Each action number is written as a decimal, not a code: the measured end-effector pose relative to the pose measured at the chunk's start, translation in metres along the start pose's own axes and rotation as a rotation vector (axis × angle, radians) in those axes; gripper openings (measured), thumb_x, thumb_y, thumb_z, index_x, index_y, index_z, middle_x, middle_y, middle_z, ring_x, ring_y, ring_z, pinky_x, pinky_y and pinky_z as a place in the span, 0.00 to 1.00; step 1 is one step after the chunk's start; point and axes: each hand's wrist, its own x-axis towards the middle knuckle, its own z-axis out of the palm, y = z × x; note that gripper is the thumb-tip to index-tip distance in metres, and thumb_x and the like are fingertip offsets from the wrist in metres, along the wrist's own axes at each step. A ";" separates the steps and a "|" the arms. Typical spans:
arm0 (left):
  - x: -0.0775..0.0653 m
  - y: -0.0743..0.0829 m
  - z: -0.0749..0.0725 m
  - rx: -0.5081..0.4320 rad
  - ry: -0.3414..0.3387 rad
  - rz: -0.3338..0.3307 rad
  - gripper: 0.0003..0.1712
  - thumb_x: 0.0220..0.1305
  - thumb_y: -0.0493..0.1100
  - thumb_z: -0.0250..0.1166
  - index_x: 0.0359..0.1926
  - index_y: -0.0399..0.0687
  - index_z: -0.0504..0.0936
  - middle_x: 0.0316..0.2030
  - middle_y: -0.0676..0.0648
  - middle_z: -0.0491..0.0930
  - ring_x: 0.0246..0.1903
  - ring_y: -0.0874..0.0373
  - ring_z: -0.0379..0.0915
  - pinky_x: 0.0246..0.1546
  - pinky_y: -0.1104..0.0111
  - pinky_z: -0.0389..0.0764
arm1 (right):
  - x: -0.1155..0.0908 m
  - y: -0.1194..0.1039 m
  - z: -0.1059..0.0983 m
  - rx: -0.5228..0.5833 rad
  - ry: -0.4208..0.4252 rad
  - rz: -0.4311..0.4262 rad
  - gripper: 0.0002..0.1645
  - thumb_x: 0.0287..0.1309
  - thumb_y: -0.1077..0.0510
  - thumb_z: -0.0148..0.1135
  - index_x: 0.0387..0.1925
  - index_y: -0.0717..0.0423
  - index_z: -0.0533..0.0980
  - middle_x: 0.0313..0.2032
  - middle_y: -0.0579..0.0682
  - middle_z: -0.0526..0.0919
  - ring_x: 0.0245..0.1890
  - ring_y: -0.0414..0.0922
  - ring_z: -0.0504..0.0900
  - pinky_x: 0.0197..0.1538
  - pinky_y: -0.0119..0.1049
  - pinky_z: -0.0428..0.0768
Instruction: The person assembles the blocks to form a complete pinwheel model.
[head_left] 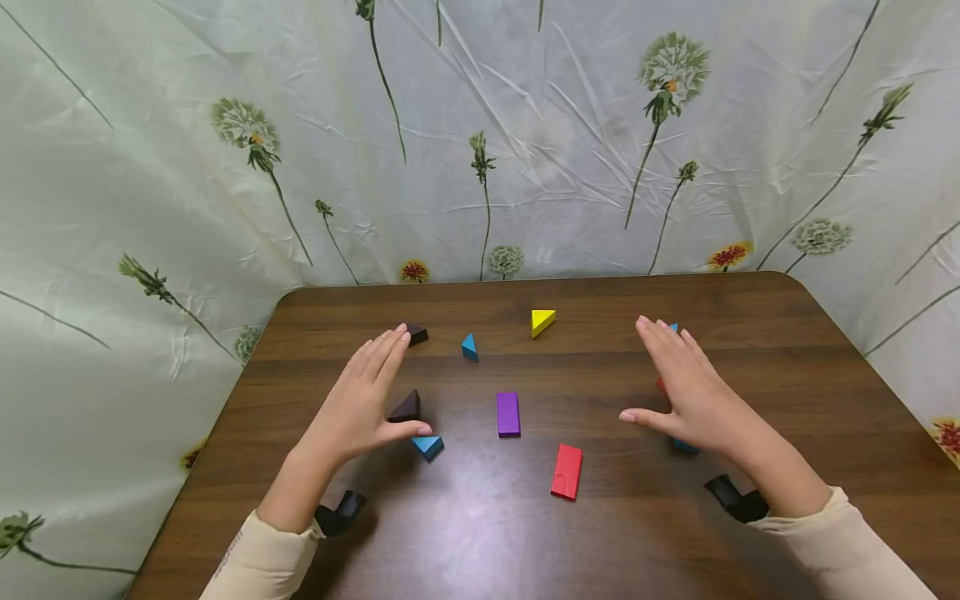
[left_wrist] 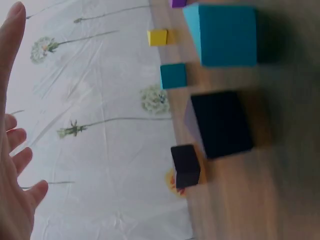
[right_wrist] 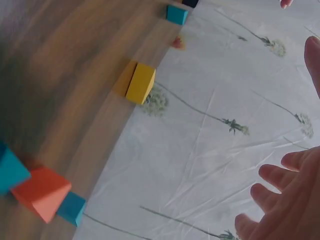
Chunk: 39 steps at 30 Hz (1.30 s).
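My left hand is raised over the left part of the table, fingers straight and thumb spread, holding nothing. Near it lie a dark triangular block, a blue triangular block and another dark block partly behind the fingertips. On the right my other hand has the same spread pose and grips nothing. It partly covers some blocks; the right wrist view shows a red-orange block between two blue ones. Between the hands lie a purple rectangular block and a red rectangular block.
Farther back stand a small blue triangular block and a yellow triangular block. The brown wooden table ends at a rounded back edge, against a pale flowered sheet. Black bands sit at both wrists.
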 end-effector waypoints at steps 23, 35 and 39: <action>-0.009 0.057 0.049 -0.289 0.038 -0.089 0.58 0.50 0.65 0.59 0.67 0.34 0.43 0.66 0.39 0.46 0.64 0.46 0.44 0.60 0.55 0.54 | -0.030 -0.036 0.053 0.284 -0.053 0.136 0.62 0.39 0.48 0.72 0.69 0.55 0.43 0.64 0.56 0.54 0.62 0.53 0.56 0.60 0.41 0.60; -0.007 0.077 0.076 -0.475 -0.014 -0.291 0.60 0.41 0.49 0.74 0.67 0.34 0.45 0.65 0.36 0.50 0.63 0.47 0.46 0.59 0.53 0.54 | -0.042 -0.049 0.078 0.435 -0.053 0.161 0.57 0.39 0.50 0.72 0.67 0.56 0.50 0.63 0.51 0.57 0.61 0.49 0.59 0.60 0.32 0.60; -0.005 0.079 0.083 -0.519 -0.046 -0.359 0.57 0.43 0.47 0.73 0.67 0.35 0.47 0.64 0.36 0.52 0.63 0.47 0.48 0.59 0.55 0.55 | -0.044 -0.052 0.086 0.452 -0.082 0.195 0.55 0.40 0.46 0.71 0.66 0.56 0.52 0.63 0.49 0.58 0.60 0.48 0.60 0.55 0.48 0.65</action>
